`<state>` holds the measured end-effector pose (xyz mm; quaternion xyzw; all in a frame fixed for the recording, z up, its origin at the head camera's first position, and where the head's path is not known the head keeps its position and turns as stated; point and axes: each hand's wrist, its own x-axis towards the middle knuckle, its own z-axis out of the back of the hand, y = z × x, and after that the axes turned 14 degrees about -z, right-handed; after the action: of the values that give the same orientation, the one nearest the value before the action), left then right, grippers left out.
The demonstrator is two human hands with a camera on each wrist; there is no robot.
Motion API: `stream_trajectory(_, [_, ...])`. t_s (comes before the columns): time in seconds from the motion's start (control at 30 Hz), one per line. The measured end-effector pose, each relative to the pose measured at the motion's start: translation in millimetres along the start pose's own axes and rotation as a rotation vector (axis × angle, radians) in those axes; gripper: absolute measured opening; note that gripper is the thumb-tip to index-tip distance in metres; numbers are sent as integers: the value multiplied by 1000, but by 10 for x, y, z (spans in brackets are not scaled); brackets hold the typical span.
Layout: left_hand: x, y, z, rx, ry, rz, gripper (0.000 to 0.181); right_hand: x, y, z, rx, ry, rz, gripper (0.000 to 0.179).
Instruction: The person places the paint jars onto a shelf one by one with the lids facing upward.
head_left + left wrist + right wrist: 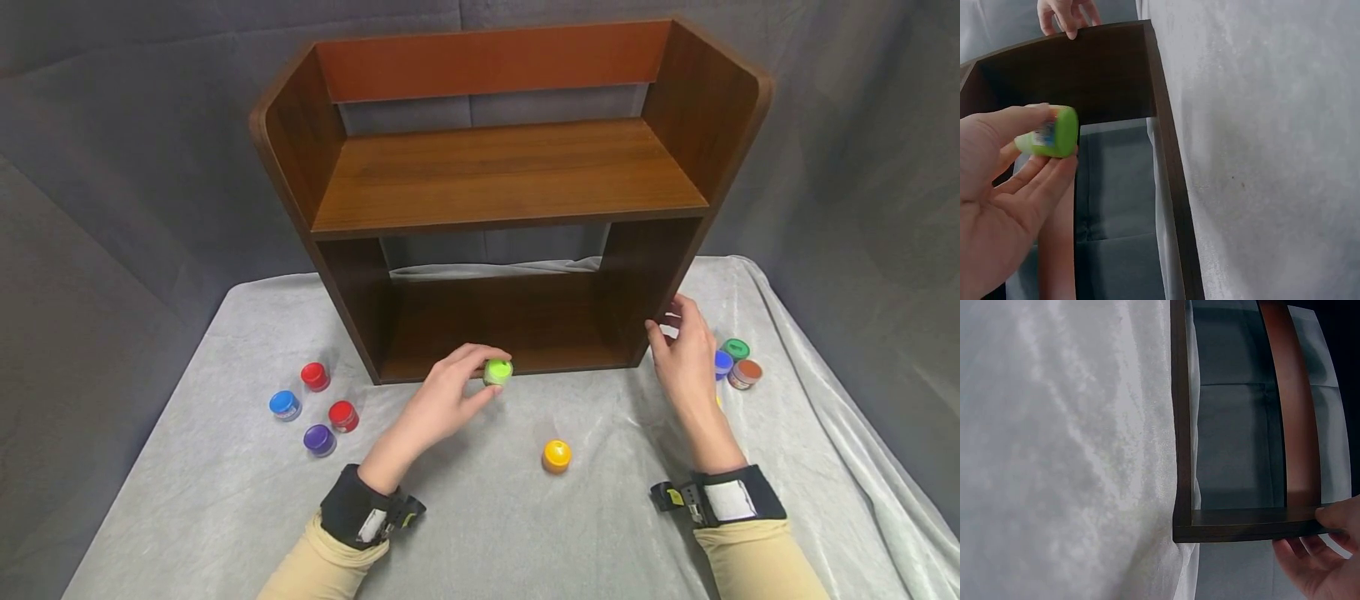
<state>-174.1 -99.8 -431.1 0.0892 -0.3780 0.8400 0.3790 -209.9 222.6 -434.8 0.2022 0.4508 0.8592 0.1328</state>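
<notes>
My left hand (442, 400) pinches a small jar with a lime-green lid (498, 372) between thumb and fingers, in front of the shelf's lower opening. In the left wrist view the jar (1054, 132) is tilted sideways, its label partly covered by the fingers. My right hand (688, 358) grips the right side panel of the dark brown wooden shelf (525, 171). The right wrist view has the thumb on one face of that panel (1241, 526) and the fingers on the other. On the cloth between the hands stands a jar with an orange-yellow lid (557, 456).
Several small jars with red (343, 415), blue (285, 405) and purple (319, 440) lids stand at the left. Beyond my right hand are jars with green (737, 348), blue (723, 364) and brown (745, 374) lids, and a mostly hidden yellow one. Grey cloth (480, 533) covers the table.
</notes>
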Motion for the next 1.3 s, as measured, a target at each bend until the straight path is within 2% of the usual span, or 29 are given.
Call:
stream_trajectory(0.1, [8,-12,27,-16,-50,1,43,-1,-3,1,1,-2,5,38])
stream_trajectory(0.3, [21,-15,63,-47,-142,-38,40,0,-10,7,3,-4,8,38])
stream_trajectory(0.47, [29,-17,84,-115,-210,-20,41,2,-14,12,0,-3,-1,38])
stream_trajectory(0.77, [37,-20,115,-173,-265,-4,42,11,-15,11,-4,-2,-5,37])
stream_trajectory(1.1, [26,-5,179,-133,-335,-41,40,6,-12,-4,-4,-2,-3,37])
stream_trajectory(1.3, [20,-23,266,-47,-359,-34,41,-3,-6,-2,4,6,-12,37])
